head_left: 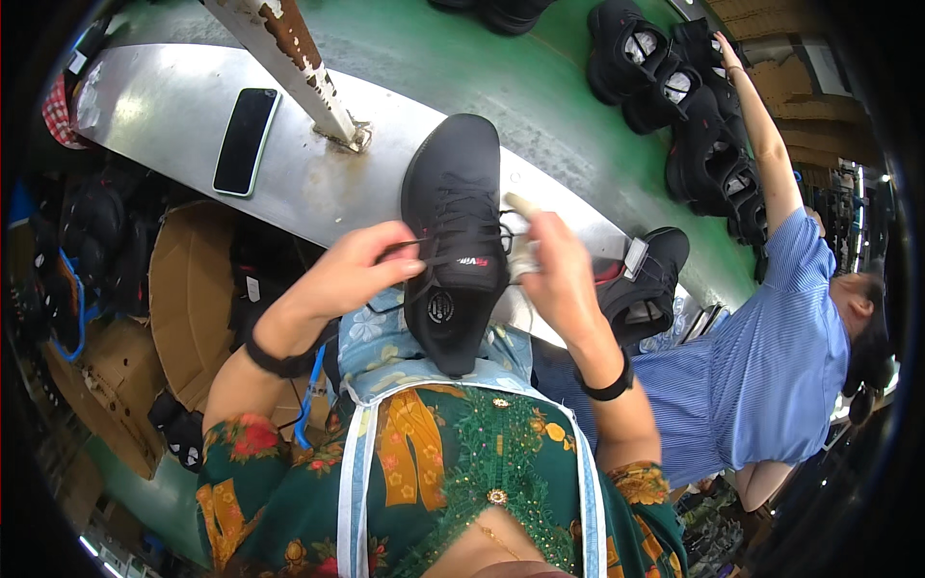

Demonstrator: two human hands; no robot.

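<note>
In the head view, from where I stood, a black shoe (453, 289) lay across the metal bench (366, 183), its toe pointing away from the wearer and its heel by the apron (371, 337). The left hand (361, 270) was nearly closed, thumb and fingers pinching a strand of the black laces (464, 197). The right hand (561, 265) was half curled just beside the shoe's other flank; I couldn't tell whether it gripped a lace. A phone (247, 143) lay to the left, another black shoe (647, 289) to the right. Beyond, a co-worker in blue stripes (771, 347) stretched an arm toward more shoes.
</note>
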